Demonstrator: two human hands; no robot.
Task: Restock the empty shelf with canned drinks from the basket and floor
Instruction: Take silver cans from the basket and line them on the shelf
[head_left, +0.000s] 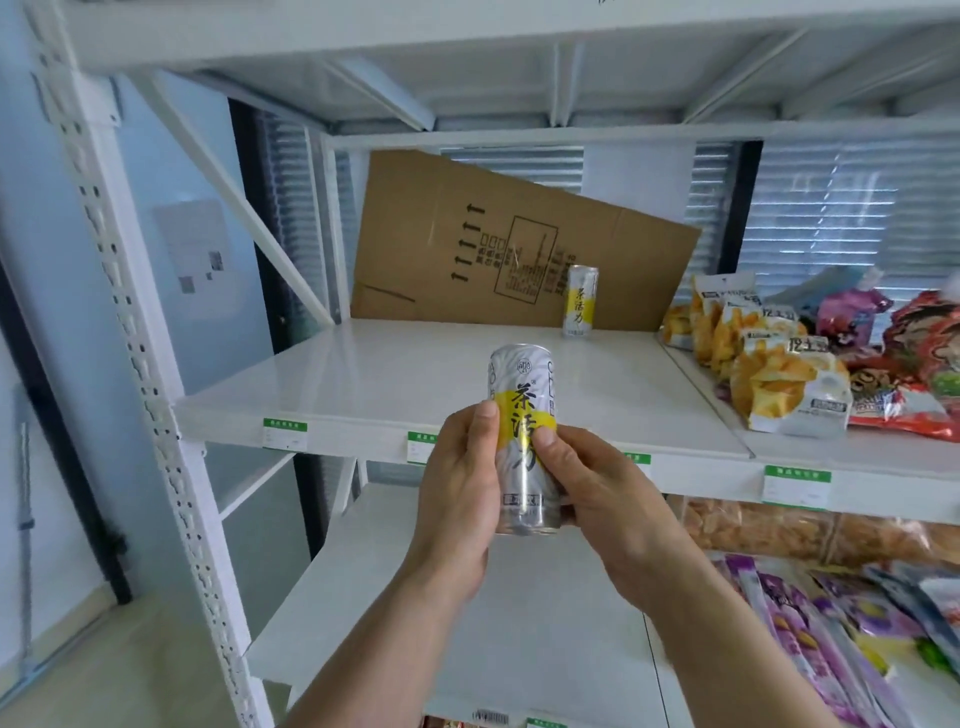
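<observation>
A silver and yellow drink can (522, 410) is upright in front of the white shelf's (374, 384) front edge, held between both hands. My left hand (457, 493) grips its left side, thumb on the yellow label. My right hand (597, 493) grips its right side and lower part, thumb across the front. A second can of the same kind (581, 302) stands at the back of the shelf, in front of a leaning cardboard sheet (498, 249). No basket or floor cans are in view.
Snack bags (779, 384) fill the neighbouring shelf section at right. A lower white shelf (415, 597) lies below, with purple packets (810, 623) at its right. The white perforated upright (130, 332) stands at left. Green price tags (284, 434) line the shelf edge.
</observation>
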